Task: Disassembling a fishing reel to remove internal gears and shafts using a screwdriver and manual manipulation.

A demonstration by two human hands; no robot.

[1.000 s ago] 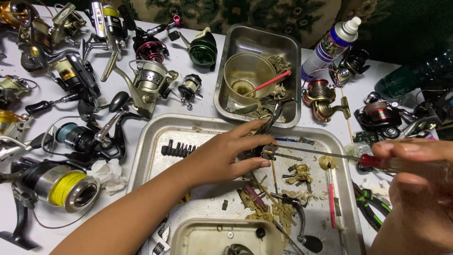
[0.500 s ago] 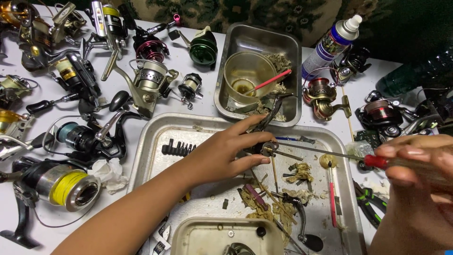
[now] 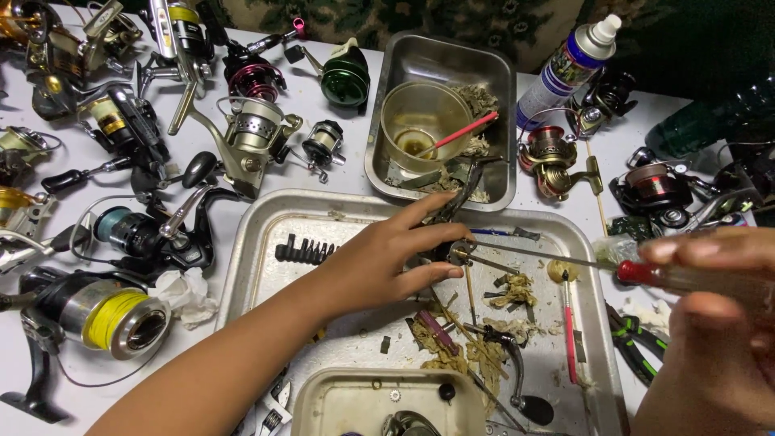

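My left hand (image 3: 386, 260) reaches over the big metal tray (image 3: 250, 242) and pinches a small dark reel part (image 3: 457, 252) between thumb and fingers. My right hand (image 3: 718, 323), close to the camera at the right edge, grips a screwdriver (image 3: 646, 273) with a clear, red-ended handle. Its long thin shaft runs left and its tip meets the reel part. Below the part lie greasy scraps, a reel handle (image 3: 513, 367) and a red stick (image 3: 569, 331) on the tray floor.
Several fishing reels (image 3: 250, 133) crowd the white table on the left and right. A smaller metal pan (image 3: 500, 81) at the back holds a plastic cup (image 3: 420, 121). A spray bottle (image 3: 569, 64) stands right of it. A small plastic tub (image 3: 355, 400) sits at the tray's near edge.
The right hand with the screwdriver has drifted slightly down and right, its tip staying on the part. The left hand has kept its grip in place.
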